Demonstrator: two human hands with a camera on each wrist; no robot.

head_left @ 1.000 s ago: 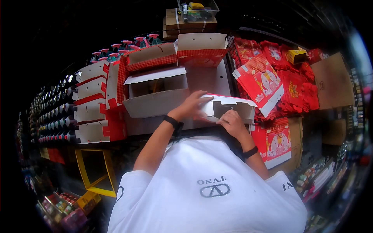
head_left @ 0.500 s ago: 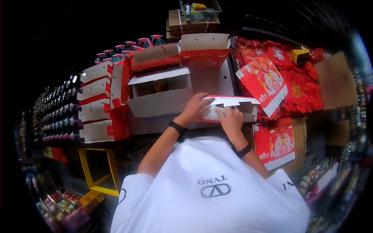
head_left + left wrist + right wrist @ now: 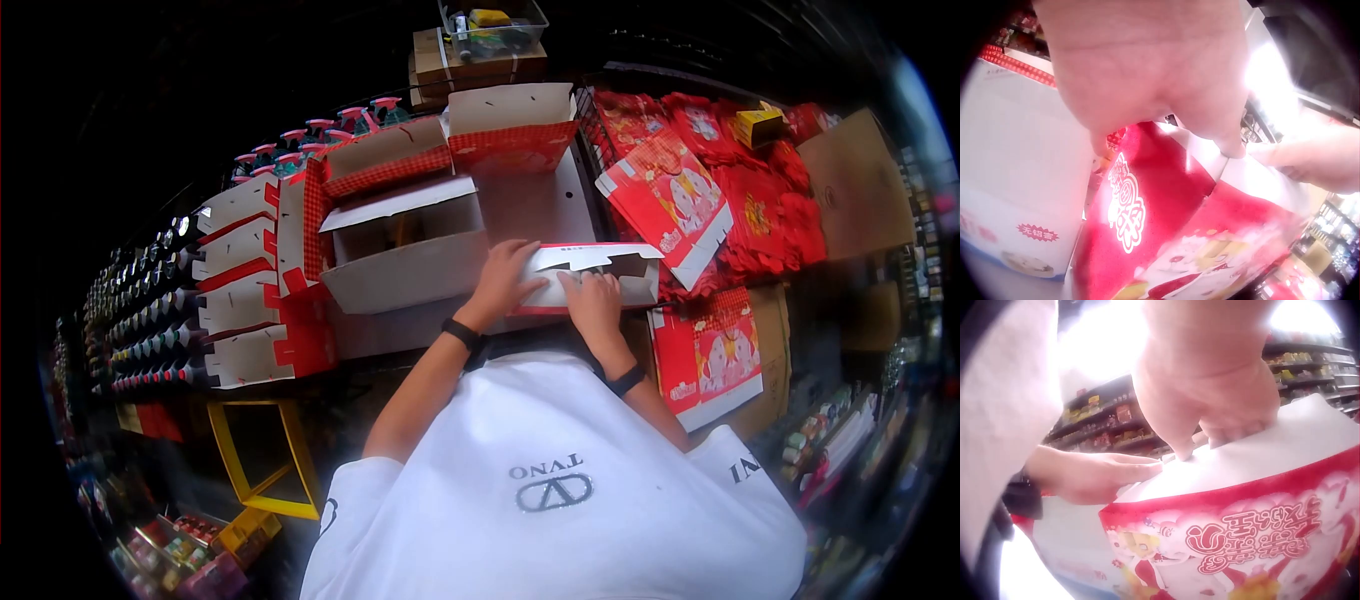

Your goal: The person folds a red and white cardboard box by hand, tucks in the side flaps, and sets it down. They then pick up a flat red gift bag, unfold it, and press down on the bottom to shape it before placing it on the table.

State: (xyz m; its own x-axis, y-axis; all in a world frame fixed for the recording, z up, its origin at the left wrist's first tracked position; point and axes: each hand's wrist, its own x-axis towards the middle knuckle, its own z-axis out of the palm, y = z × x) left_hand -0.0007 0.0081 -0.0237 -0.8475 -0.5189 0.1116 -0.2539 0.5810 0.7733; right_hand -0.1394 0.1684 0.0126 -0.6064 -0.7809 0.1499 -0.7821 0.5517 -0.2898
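Note:
A red-and-white printed carton (image 3: 543, 292) lies in front of the person's waist in the head view, its dark opening showing at the right part of the top. The left hand (image 3: 505, 275) grips its left end, thumb on the near side and fingers on the far side. In the left wrist view the red printed faces of the carton (image 3: 1166, 219) spread below that hand. The right hand (image 3: 597, 308) pinches the near white flap, fingers over its edge. The right wrist view shows its thumb on the white flap (image 3: 1235, 465), fingers tucked behind.
An open white box (image 3: 410, 268) stands left of the carton, with red-checked open boxes (image 3: 512, 145) behind. Flat printed cartons (image 3: 668, 205) lie on red packs at right. Rows of dark bottles (image 3: 150, 330) fill the left; a yellow frame (image 3: 275, 507) stands below.
The near white flap has come over the left part of the carton's opening. The right hand has shifted from inside the opening up onto that flap. The left hand keeps its hold.

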